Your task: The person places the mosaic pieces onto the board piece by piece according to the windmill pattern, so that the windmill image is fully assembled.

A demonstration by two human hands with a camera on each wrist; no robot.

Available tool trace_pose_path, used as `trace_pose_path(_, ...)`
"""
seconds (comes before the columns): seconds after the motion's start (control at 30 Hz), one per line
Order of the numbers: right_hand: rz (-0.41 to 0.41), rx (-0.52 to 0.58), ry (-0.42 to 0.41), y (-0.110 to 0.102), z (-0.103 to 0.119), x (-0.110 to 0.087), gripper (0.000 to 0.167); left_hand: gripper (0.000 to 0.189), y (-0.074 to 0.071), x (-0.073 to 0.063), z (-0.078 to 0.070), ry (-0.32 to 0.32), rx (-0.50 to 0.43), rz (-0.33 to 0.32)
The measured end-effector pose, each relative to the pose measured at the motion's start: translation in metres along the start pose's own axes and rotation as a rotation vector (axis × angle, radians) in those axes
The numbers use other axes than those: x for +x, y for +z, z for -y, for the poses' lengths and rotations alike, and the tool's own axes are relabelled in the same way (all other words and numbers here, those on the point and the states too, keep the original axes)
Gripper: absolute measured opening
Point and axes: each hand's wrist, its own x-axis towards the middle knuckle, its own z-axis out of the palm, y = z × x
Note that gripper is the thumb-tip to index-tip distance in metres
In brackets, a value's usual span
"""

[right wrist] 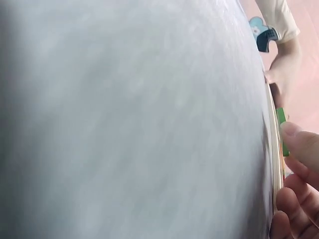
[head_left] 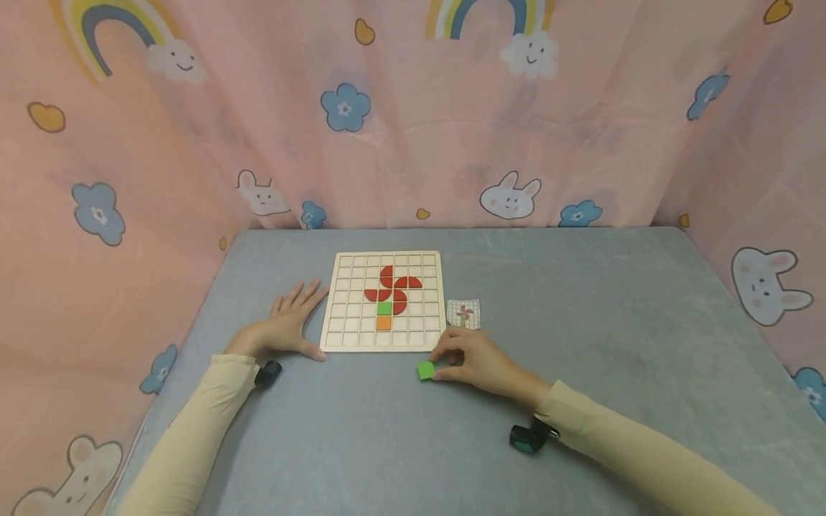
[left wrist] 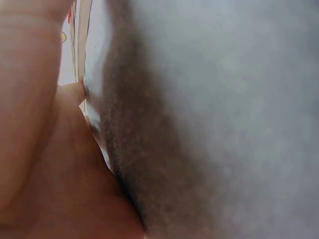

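Note:
A wooden grid board (head_left: 348, 337) lies on the table, bearing several red quarter-round pieces (head_left: 400, 303) in a pinwheel pattern. Below them sit one green square (head_left: 384, 308) and one orange square (head_left: 383, 323). My left hand (head_left: 287, 320) rests at the board's left edge, fingers spread. In the left wrist view that hand (left wrist: 55, 159) fills the left side. Just off the board's lower right corner, my right hand (head_left: 477, 360) pinches a green square block (head_left: 425, 370) between thumb and fingers. The right wrist view also shows the green block (right wrist: 282, 130) at the fingertips.
A small paper card (head_left: 464, 314) printed with a grid and red pinwheel lies right of the board, beside the right hand. The grey table (head_left: 613, 308) meets a pink patterned curtain (head_left: 419, 143) at the back and sides. A black camera (head_left: 529, 437) is strapped to the right wrist.

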Motion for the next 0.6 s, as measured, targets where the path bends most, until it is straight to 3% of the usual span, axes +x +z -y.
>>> trace_pose_path(0.33, -0.034, 0.014, -0.013, 0.019, 0.016, 0.018, 0.018, 0.137, 0.000, 0.001, 0.001, 0.000, -0.001, 0.004)
trace_pose_path(0.6, -0.085, 0.007, 0.029, 0.027, 0.027, 0.036, 0.018, 0.137, -0.001, 0.001, 0.001, 0.010, 0.001, -0.001)
